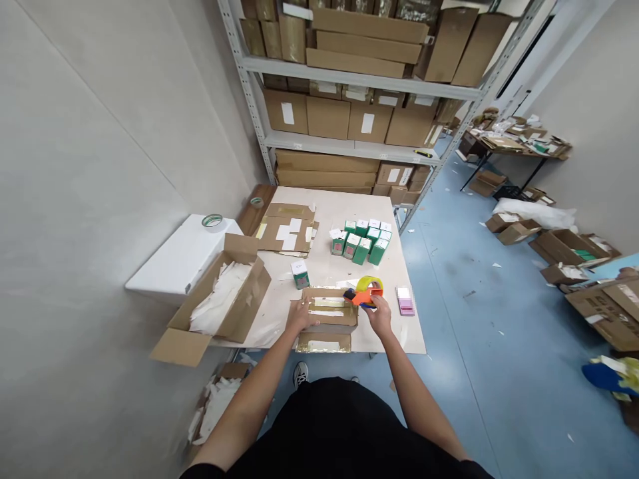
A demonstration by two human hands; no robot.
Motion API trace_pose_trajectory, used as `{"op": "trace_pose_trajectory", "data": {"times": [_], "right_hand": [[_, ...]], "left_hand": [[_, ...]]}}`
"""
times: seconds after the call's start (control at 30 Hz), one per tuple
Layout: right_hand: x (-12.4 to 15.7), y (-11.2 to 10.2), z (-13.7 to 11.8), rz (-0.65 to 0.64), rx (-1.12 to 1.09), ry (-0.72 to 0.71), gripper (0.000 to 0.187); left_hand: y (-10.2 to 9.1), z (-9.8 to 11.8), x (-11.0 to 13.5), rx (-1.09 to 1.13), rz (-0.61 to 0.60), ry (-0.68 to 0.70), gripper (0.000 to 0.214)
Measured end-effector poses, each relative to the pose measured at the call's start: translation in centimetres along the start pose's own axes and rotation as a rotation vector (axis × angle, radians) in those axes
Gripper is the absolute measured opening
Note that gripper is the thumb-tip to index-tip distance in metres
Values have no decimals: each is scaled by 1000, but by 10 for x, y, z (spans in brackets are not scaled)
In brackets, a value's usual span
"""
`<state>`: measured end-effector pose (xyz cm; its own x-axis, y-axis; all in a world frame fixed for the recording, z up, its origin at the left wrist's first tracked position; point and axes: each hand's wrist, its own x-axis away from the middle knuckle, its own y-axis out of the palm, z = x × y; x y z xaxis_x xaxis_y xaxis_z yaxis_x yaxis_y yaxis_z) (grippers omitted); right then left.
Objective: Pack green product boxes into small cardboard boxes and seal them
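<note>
A cardboard box (332, 321) lies at the near edge of the table, with one flap folded out toward me and strips of tape on it. My left hand (301, 315) rests on the box's left side, fingers stretched out over it. My right hand (379, 315) is wrapped round an orange tape dispenser (367, 297) with a yellow roll, held at the box's right end. Just behind the box stands a single green and white carton (300, 274). Farther back is a group of several similar cartons (362, 249).
Flattened cardboard (279, 223) lies at the table's back left. An open carton with white paper (219, 299) stands left, near a white box (174, 266) bearing a tape roll (212, 221). Pink and white cards (406, 303) lie right. Loaded shelving (349, 143) rises behind.
</note>
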<state>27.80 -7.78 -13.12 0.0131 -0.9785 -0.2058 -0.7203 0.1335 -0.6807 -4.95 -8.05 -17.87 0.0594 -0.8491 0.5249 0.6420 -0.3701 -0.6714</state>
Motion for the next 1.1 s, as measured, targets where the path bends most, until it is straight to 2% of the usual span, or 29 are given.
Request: {"op": "trace_pose_trajectory", "data": {"times": [0.13, 0.23, 0.47, 0.63, 0.7, 0.77, 0.83, 0.9, 0.97, 1.1], "right_hand": [[0, 25, -33, -86, -334, 28, 29], [7, 41, -41, -156, -453, 88, 28], [30, 61, -23, -203, -534, 224, 38], [37, 64, -16, -228, -527, 244, 43], [38, 63, -16, -231, -536, 236, 45], [37, 62, -17, -237, -556, 228, 46], [38, 60, -18, -243, -569, 225, 46], [38, 58, -18, -248, -571, 218, 45], [39, 57, -17, -255, -572, 209, 46], [40, 54, -17, -264, -580, 198, 47]], "left_hand": [[-2, 6, 7, 57, -1, -44, 143], [-2, 9, 11, 60, -18, -75, 145], [-7, 8, 22, 12, 26, -74, 141], [-6, 11, 34, -124, 160, -83, 138], [-5, 17, 35, -96, 235, 3, 121], [-6, 25, 33, 12, 298, 146, 88], [-8, 36, 28, 190, 311, 251, 57], [-10, 48, 22, 412, 226, 246, 45], [-13, 59, 15, 607, 80, 179, 47], [-19, 69, 7, 787, -163, 133, 53]]}}
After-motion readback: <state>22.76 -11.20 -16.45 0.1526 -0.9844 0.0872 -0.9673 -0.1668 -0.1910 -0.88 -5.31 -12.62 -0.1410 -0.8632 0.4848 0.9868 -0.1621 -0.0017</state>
